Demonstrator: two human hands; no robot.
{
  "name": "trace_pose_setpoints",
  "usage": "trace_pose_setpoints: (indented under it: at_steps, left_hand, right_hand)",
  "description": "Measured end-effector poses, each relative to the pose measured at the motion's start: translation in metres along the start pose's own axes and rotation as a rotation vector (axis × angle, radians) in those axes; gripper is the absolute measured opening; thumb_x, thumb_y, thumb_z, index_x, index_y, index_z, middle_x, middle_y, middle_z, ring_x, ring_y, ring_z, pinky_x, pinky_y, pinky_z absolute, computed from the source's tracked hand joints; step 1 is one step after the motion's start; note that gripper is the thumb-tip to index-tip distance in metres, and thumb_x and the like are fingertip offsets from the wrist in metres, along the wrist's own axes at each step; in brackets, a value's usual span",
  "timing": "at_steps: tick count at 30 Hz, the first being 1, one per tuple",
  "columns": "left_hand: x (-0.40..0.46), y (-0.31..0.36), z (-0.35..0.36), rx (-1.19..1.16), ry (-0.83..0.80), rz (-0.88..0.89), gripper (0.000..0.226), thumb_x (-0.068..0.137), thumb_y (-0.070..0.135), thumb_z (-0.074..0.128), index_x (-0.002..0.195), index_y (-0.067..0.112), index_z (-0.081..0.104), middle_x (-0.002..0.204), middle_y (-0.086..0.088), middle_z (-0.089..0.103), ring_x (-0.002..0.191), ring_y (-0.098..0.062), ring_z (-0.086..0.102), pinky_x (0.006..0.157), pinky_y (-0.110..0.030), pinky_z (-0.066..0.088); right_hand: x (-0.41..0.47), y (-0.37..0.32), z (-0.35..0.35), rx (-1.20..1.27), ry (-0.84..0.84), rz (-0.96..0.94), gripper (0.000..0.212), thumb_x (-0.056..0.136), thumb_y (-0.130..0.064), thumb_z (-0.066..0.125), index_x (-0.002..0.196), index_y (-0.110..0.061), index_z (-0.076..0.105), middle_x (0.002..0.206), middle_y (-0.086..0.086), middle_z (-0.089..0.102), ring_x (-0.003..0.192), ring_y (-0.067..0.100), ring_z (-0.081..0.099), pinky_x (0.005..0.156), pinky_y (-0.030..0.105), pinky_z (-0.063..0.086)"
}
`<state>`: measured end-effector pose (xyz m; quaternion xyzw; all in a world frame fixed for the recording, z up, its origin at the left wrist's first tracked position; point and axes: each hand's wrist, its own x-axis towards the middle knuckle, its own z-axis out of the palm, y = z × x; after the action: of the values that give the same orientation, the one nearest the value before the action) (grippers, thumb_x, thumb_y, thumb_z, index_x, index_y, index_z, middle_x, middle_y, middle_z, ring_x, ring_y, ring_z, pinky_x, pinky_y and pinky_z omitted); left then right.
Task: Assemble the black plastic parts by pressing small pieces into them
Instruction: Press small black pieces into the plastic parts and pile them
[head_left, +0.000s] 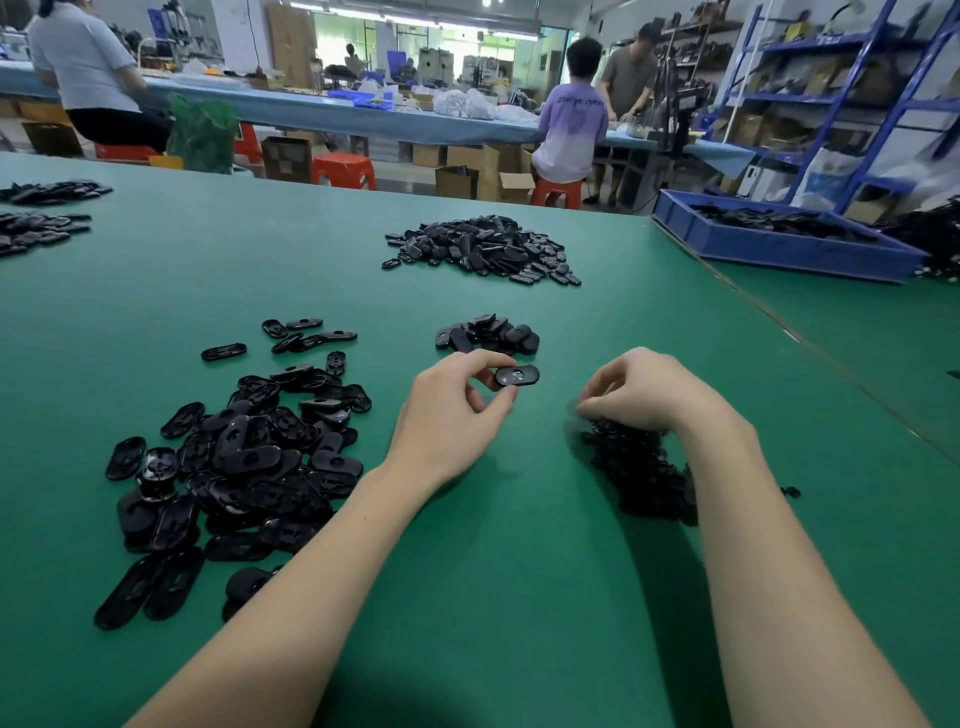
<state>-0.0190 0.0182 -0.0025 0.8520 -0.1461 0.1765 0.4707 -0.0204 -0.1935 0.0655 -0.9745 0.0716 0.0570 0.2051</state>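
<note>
My left hand (457, 400) pinches one black oval plastic part (517, 375) between thumb and fingers, just above the green table. My right hand (644, 389) has its fingers curled down onto the top of a heap of small black pieces (644, 473); its fingertips are blurred and whether they pinch a piece is unclear. A large spread of black oval parts (249, 457) lies to the left of my left forearm. A small stack of black oval parts (488, 332) sits just beyond my hands.
A bigger heap of black parts (483, 249) lies farther back on the green table (467, 597). More parts lie at the far left (41, 223). A blue tray (779, 244) with black parts stands at the back right. People work at benches behind.
</note>
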Motion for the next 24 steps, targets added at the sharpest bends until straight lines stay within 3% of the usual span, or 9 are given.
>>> trace_pose_setpoints:
  at_steps: [3, 8, 20, 24]
  left_hand:
    - [0.0003, -0.0015, -0.0011, -0.010, -0.012, -0.010, 0.021, 0.085, 0.034, 0.066, 0.104, 0.042, 0.068, 0.087, 0.014, 0.067, 0.069, -0.008, 0.060, 0.080, -0.036, 0.055]
    - [0.0006, -0.0021, -0.0026, -0.023, -0.012, -0.013, 0.020, 0.086, 0.030, 0.069, 0.104, 0.040, 0.070, 0.085, 0.016, 0.067, 0.067, -0.008, 0.061, 0.077, -0.031, 0.054]
    - [0.0009, -0.0034, -0.0053, -0.023, -0.023, -0.024, 0.018, 0.087, 0.030, 0.069, 0.103, 0.039, 0.070, 0.083, 0.015, 0.068, 0.065, -0.009, 0.061, 0.075, -0.024, 0.050]
    - [0.0001, -0.0032, -0.0049, -0.026, -0.019, -0.025, 0.017, 0.088, 0.031, 0.070, 0.104, 0.037, 0.070, 0.085, 0.015, 0.068, 0.065, -0.009, 0.061, 0.074, -0.023, 0.051]
  right_hand:
    - [-0.0010, -0.0029, -0.0013, -0.097, -0.029, 0.032, 0.005, 0.075, -0.038, 0.081, 0.077, -0.036, 0.076, 0.098, -0.007, 0.073, 0.098, 0.020, 0.067, 0.091, 0.038, 0.058]
    - [-0.0019, -0.0057, 0.0038, -0.170, -0.055, 0.046, 0.009, 0.073, -0.034, 0.084, 0.077, -0.036, 0.076, 0.102, -0.004, 0.073, 0.100, 0.022, 0.067, 0.090, 0.034, 0.057]
    - [-0.0038, -0.0017, 0.0038, 0.001, 0.046, 0.005, 0.007, 0.076, -0.030, 0.083, 0.073, -0.034, 0.079, 0.088, -0.010, 0.074, 0.095, 0.016, 0.067, 0.090, 0.035, 0.056]
    - [-0.0030, -0.0018, 0.0066, 0.073, 0.092, -0.020, 0.006, 0.076, -0.034, 0.082, 0.072, -0.038, 0.080, 0.082, -0.015, 0.076, 0.092, 0.011, 0.068, 0.082, 0.030, 0.054]
